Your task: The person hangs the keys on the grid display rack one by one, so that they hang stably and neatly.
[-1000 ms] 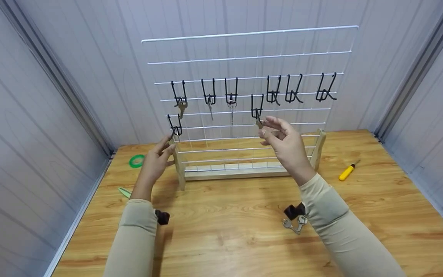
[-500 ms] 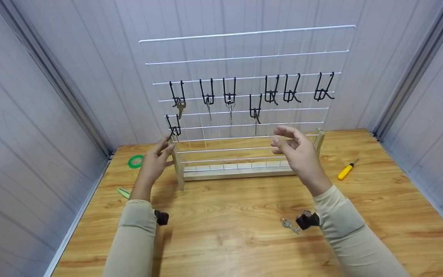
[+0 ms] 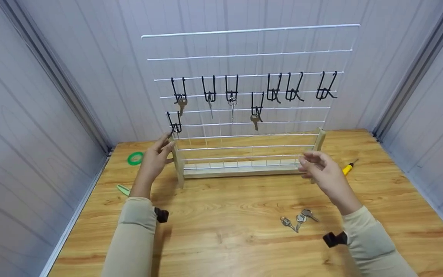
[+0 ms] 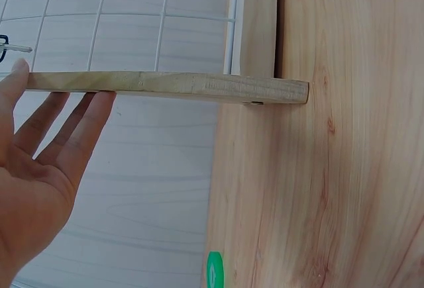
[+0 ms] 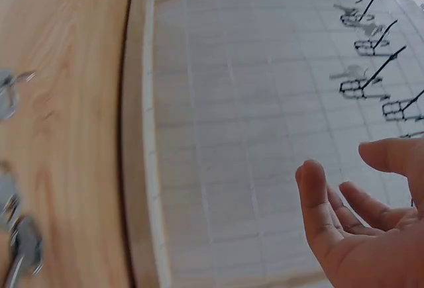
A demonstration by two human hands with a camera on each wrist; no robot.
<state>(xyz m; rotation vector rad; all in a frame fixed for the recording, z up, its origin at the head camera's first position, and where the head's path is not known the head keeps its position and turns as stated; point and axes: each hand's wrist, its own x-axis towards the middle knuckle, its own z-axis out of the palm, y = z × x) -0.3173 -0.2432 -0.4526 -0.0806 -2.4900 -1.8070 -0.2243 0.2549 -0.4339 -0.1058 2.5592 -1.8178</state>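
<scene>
A white wire grid rack stands on the table in a wooden base, with black double hooks along it. My left hand holds the left wooden post; in the left wrist view the fingertips are hidden behind it. A key hangs from the lower middle hook, and other keys hang on the hooks to the left. My right hand is in the air before the rack's right end, fingers loosely bent and holding nothing. Several loose keys lie on the table below and left of it.
A yellow-handled screwdriver lies at the right, partly behind my right hand. At the left are a roll of green tape and a light green tool. Three hooks at the upper right, such as the far right hook, bear no key.
My right hand has let go of the key at the lower middle hook and moved right and down. The key now hangs and has turned its flat side forward. My left hand stays on the post.
</scene>
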